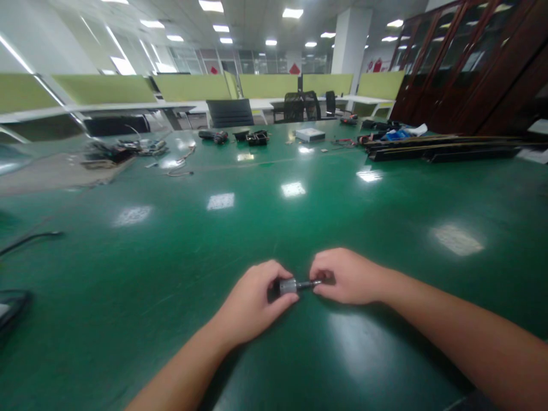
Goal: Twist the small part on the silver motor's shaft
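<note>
Low in the middle of the head view, a small grey metal cylinder with a thin dark shaft lies level between my two hands. My left hand curls its thumb and fingers around the thick cylinder end. At the right end of the shaft, the thumb and fingers of my right hand are closed in a pinch on its tip. Its exact kind does not show clearly, and my left hand hides part of the thick end. Both hands are at the surface of the green table.
Electronic parts and cables lie far left. Black parts and a white box sit at the back. Long dark strips are stacked at the back right. A black cable reaches in from the left edge.
</note>
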A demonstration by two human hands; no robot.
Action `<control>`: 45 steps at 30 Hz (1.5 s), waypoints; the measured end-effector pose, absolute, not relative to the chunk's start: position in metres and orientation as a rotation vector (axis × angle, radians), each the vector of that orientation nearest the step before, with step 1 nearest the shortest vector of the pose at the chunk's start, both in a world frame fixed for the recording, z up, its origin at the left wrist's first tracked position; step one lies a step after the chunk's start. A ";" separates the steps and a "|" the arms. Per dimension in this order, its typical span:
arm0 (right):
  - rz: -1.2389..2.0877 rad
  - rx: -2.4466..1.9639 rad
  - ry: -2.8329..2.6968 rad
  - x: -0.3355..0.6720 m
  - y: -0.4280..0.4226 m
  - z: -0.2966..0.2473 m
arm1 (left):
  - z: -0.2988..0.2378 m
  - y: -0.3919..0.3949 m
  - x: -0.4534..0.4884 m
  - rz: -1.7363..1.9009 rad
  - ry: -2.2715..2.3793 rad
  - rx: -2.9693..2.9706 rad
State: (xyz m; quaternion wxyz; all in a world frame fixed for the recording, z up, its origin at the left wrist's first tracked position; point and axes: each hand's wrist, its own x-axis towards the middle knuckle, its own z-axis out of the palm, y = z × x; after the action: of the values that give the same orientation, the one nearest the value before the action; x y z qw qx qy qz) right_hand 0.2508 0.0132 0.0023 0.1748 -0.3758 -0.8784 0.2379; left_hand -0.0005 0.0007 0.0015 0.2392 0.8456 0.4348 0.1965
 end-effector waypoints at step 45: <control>0.755 -0.954 -2.366 0.236 0.012 -0.009 | 0.005 0.001 0.002 0.534 1.180 2.337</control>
State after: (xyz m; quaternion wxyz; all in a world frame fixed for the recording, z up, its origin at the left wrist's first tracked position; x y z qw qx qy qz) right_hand 0.2357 0.0118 -0.0089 0.2382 -0.3484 -0.8636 0.2756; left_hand 0.0024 0.0014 0.0054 0.2329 0.8506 0.4295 0.1944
